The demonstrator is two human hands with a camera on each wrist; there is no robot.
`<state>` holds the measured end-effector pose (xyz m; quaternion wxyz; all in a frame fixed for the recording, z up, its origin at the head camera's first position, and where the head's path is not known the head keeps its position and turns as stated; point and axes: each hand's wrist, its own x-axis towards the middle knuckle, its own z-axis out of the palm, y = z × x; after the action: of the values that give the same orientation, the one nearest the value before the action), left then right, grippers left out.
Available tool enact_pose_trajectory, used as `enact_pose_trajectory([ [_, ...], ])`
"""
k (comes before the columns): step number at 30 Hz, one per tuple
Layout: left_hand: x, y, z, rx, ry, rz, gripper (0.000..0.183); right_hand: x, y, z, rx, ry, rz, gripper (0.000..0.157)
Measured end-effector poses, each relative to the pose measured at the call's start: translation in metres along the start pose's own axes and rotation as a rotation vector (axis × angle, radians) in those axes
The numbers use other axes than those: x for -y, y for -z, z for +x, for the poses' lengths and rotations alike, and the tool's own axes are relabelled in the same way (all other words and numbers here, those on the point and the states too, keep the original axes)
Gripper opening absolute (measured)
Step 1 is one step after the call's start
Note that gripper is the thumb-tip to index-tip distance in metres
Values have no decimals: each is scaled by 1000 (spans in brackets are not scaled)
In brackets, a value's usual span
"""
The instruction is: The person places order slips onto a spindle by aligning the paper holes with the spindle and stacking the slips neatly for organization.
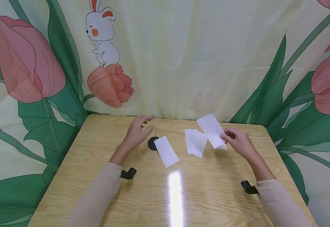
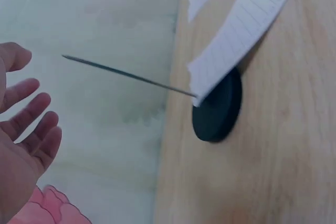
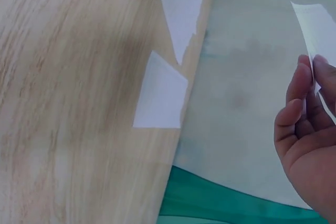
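A receipt spike with a round black base (image 1: 152, 143) stands on the table, its thin metal rod (image 2: 126, 73) pointing up. One lined paper slip (image 1: 167, 152) is pierced at its corner and lies low on the spike, against the base. My left hand (image 1: 137, 132) hovers just left of the spike, fingers loosely bent, holding nothing. In my right hand (image 1: 238, 142) another paper slip (image 1: 211, 130) is pinched between thumb and fingers, lifted above the table. Below and left of it lie several loose slips (image 1: 199, 144), partly overlapping; one is mostly hidden under the held slip in the head view.
The wooden table (image 1: 210, 195) ends at the back against a hanging cloth (image 1: 167, 63) printed with tulips and a rabbit. Black wrist camera mounts (image 1: 128, 173) sit at both sleeves. A bright light reflection marks the table's middle front.
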<state>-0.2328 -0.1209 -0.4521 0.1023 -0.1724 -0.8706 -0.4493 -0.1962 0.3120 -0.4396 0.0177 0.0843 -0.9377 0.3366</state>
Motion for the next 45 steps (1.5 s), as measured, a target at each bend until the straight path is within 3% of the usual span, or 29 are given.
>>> enact_pose_trajectory([
  [7,-26,3,7,22,-66,-7,29,16,1,3,38,19,18,27],
  [15,-50,-2,17,63,-130,-43,23,38,1,10,69,106,64,23],
  [23,-66,-16,24,110,-129,-67,21,59,-7,14,108,142,140,22],
  [33,-76,-25,28,117,-106,-147,12,77,-13,18,146,163,160,20],
  [45,-70,-22,26,105,-42,-143,11,82,-28,21,156,165,215,19],
])
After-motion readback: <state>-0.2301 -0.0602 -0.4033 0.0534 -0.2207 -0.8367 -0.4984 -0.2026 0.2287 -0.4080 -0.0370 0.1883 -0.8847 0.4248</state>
